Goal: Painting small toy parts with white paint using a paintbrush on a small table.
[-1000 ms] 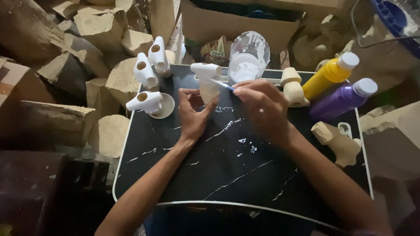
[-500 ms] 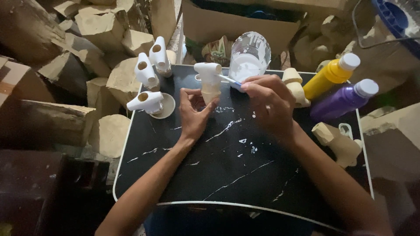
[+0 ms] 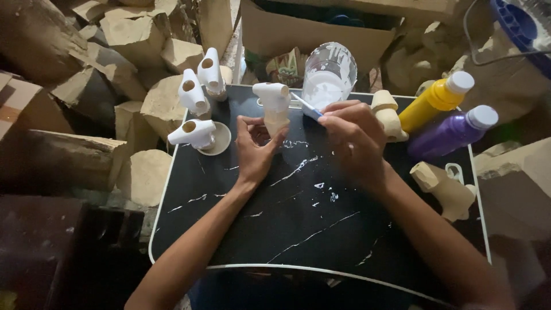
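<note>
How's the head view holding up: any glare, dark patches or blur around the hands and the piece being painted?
Head view: even light on the left hand, right hand and half-painted figure, all sharp. Soft sheen on the glass of white paint; no hard glare on the black tray. Lower left corner falls into deep shadow; edges bend slightly from the wide lens.

Your surface (image 3: 298,229) is black with thin white marble-like veins and a pale rim, and small white paint flecks sit near its middle. The wooden piece (image 3: 274,109) in your left hand (image 3: 255,146) is white on top and bare tan below. The brush (image 3: 305,105) in your right hand (image 3: 356,140) shows a light blue handle. The clear cup (image 3: 327,77) holds white paint. Three painted pieces (image 3: 198,95) at the left are white with tan holes. One bottle (image 3: 433,100) is yellow, the other bottle (image 3: 453,132) purple, both white-capped. The unpainted pieces (image 3: 445,186) are plain tan.
</note>
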